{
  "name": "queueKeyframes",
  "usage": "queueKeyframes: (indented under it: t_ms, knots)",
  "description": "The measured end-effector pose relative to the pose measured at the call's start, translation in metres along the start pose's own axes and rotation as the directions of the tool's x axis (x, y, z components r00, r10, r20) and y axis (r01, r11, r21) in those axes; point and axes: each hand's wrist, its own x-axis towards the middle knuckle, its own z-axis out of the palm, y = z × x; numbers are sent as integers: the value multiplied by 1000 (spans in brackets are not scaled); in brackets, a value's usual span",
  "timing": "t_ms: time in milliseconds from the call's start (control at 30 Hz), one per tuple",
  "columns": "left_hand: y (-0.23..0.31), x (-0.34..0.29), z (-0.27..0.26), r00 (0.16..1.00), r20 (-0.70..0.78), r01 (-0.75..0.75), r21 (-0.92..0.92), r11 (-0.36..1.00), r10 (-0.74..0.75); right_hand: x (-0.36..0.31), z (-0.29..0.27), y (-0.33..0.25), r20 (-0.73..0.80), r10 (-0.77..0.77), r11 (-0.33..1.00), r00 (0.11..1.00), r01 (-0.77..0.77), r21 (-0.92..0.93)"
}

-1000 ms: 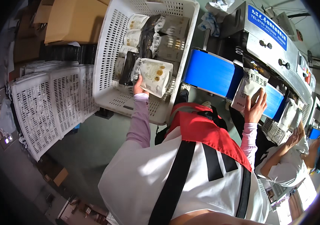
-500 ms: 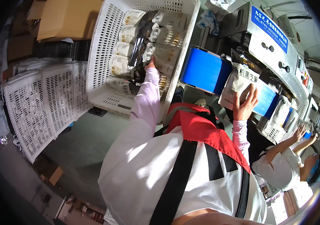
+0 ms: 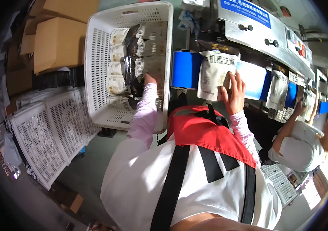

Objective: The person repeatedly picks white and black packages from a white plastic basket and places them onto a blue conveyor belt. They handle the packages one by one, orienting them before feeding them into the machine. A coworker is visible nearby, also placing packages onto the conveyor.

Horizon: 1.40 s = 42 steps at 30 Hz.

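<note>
My left hand point(image 3: 150, 79) reaches into a white slatted plastic crate point(image 3: 88, 73), against the right-hand column of filled pouches point(image 3: 154, 61). Its fingers are mostly hidden, so I cannot make out a grip. Beside that column lie a dark strip of pouch fronts point(image 3: 131, 69) and a column of pale pouches point(image 3: 116, 68). My right hand point(image 3: 234, 94) rests on the right side of a white stand-up pouch point(image 3: 211, 73) with a dark top. Its fingers are stretched out and apart over the pouch front. The pouch lies over a blue conveyor belt point(image 3: 185, 69).
A metal machine point(image 3: 248, 30) with black knobs stands behind the belt. Another white pouch point(image 3: 277, 90) is farther right on the line, near a co-worker point(image 3: 300, 146) in white. Stacked white crates point(image 3: 52, 131) and cardboard boxes point(image 3: 60, 46) stand at left.
The whole view has shifted, moving crate and belt leftward in the picture. The second pouch along the line shows more fully. Both hands keep their places at crate and pouch.
</note>
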Motion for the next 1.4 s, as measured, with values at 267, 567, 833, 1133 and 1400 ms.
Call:
queueKeyframes:
  t_ms: [267,567,833,1133,1400]
  knots:
    - [148,-174,-36,697,53,-714,145,685,715,-26,-34,86,-286,85,953,954,-162,-258]
    - [172,-265,39,462,250,-886,169,432,851,-51,-52,179,-335,462,708,821,-569,-419]
    - [209,-258,30,701,288,-713,265,649,653,-41,-48,149,-244,507,720,827,-562,-407]
    - [202,-218,3,752,405,-520,-121,845,520,-35,-34,125,-201,428,774,881,-472,-423]
    - [144,-175,-30,831,403,-118,-548,828,384,-24,-29,110,-102,330,855,938,-343,-390]
